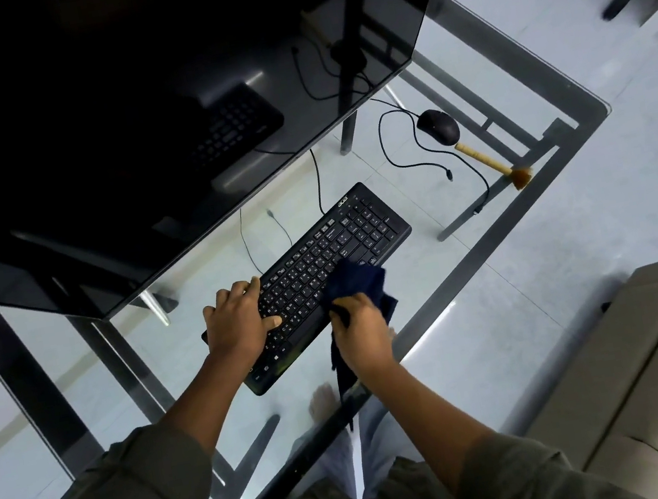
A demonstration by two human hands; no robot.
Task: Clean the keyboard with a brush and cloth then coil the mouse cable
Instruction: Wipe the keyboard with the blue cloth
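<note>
A black keyboard (343, 238) lies at an angle on the glass table (473, 264). My left hand (238, 319) rests on its left part, fingers over the far edge and thumb on the keys. My right hand (360, 331) grips a dark blue cloth (356, 281) that lies bunched on the keyboard's front middle, with one end hanging down past my wrist. A black mouse (438, 126) sits further right and back, its loose cable (403, 158) looping over the glass. The wooden-handled brush (494, 166) lies right of the mouse.
A large dark monitor (146, 105) leans over the table's back left, close above the keyboard. The table's metal frame shows through the glass, as do my feet. A beige sofa (643, 371) stands at the lower right, beyond the table edge.
</note>
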